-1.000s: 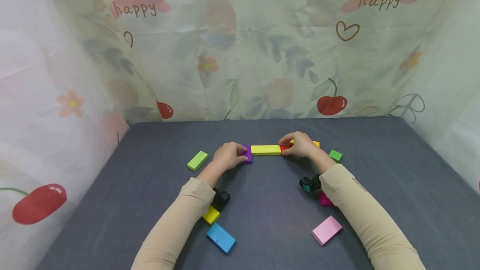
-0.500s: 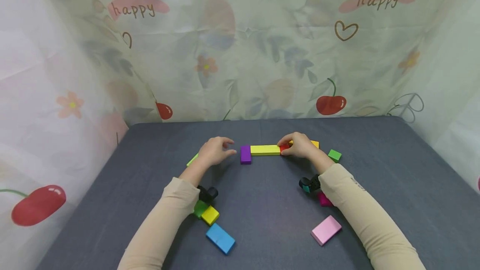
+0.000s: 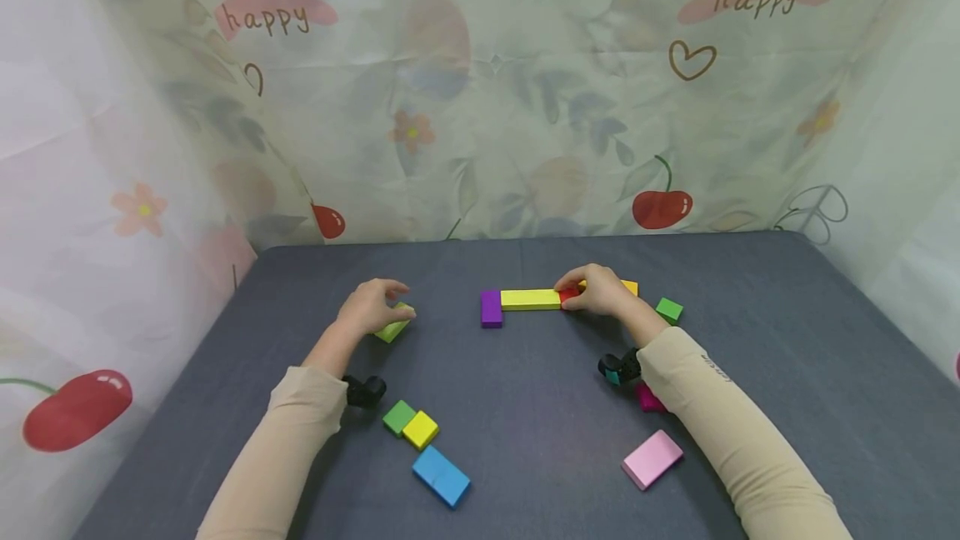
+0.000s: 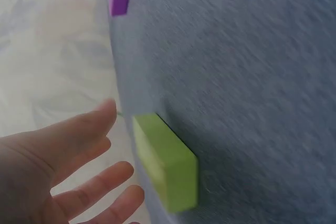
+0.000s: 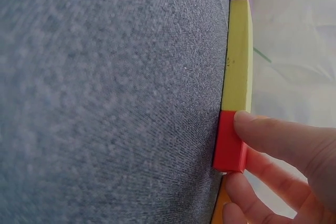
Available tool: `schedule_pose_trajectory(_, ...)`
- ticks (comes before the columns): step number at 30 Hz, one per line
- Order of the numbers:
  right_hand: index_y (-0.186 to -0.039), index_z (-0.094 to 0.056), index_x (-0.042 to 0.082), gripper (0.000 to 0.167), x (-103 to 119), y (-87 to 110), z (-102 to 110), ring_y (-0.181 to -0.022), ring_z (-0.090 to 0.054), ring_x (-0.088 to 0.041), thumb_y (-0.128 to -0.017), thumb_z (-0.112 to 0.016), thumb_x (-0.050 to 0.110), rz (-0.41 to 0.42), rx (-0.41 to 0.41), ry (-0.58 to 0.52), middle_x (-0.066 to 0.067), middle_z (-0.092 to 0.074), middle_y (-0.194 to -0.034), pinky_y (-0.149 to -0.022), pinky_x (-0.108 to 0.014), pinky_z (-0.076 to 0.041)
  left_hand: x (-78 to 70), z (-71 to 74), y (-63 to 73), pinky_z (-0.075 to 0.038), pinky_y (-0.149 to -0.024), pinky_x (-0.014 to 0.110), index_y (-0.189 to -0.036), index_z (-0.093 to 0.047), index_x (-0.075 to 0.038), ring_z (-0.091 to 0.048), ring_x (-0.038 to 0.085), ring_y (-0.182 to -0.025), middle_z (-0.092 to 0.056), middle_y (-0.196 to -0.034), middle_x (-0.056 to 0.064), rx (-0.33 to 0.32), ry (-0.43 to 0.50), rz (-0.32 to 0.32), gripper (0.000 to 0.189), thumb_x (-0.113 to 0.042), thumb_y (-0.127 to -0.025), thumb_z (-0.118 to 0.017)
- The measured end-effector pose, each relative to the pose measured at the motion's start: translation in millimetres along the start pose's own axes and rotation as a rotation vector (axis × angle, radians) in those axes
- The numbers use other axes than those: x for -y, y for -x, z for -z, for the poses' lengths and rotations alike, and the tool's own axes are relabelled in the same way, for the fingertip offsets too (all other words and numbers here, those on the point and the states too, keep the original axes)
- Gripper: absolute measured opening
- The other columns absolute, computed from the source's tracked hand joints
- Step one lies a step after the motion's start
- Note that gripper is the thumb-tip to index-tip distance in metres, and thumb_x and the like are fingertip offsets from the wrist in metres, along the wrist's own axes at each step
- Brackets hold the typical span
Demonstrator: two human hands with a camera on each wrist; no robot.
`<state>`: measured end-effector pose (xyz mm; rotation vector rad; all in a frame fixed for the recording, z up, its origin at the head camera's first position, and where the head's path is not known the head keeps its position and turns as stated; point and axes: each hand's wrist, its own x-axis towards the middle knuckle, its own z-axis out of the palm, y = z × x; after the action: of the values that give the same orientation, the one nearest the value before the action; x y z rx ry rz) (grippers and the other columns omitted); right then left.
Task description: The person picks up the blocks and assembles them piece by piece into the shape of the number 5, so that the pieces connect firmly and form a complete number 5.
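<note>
My left hand (image 3: 367, 307) hovers over a lime green block (image 3: 393, 325), fingers spread and holding nothing. In the left wrist view the thumb and fingers stand just beside that lime block (image 4: 165, 163). At the back of the table a purple block (image 3: 491, 309), a long yellow block (image 3: 530, 300) and a red block (image 5: 229, 140) form a row, end to end. My right hand (image 3: 596, 290) pinches the red block between thumb and fingers at the row's right end. An orange-yellow block (image 3: 632, 287) shows partly behind that hand.
Left of centre lie a small green block (image 3: 399, 417), a small yellow block (image 3: 421, 430) and a blue block (image 3: 442, 477). On the right are a green block (image 3: 670, 311), a magenta block (image 3: 649, 397) partly under the sleeve, and a pink block (image 3: 652, 460). A patterned curtain (image 3: 495, 107) hangs behind.
My left hand has let go of the purple block and moved left to the lime block. The purple block stays at the row's left end. My right hand keeps its place on the red block.
</note>
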<state>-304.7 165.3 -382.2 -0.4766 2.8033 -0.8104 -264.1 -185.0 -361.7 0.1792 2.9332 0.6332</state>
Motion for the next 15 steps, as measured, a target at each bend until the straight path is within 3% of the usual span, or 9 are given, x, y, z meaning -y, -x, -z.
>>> schedule_pose_trajectory(6,-0.112,-0.068,0.006,0.030,-1.0,1.2,0.2,-0.101,-0.053,-0.029,-0.083,-0.070,0.013,0.020,-0.009,0.013,-0.016,-0.065,-0.114,-0.091,-0.044,-0.041,11.3,-3.0,1.9,-0.047,-0.087,0.047,-0.127,-0.056,-0.005,-0.057,0.035,-0.107,-0.059,-0.120,0.021,0.014,-0.001,0.019,0.054,-0.026,-0.080,-0.073)
schedule_pose_trajectory(15,-0.112,-0.068,0.006,0.030,-2.8,0.2,-0.3,-0.100,-0.053,-0.028,-0.083,-0.069,0.013,0.022,-0.011,0.007,-0.016,-0.065,-0.114,-0.089,-0.042,-0.042,17.1,-8.9,-0.3,-0.047,-0.085,0.044,-0.126,-0.058,-0.006,-0.058,0.031,-0.103,-0.061,-0.118,0.020,0.008,-0.002,0.045,0.053,-0.023,-0.079,-0.074)
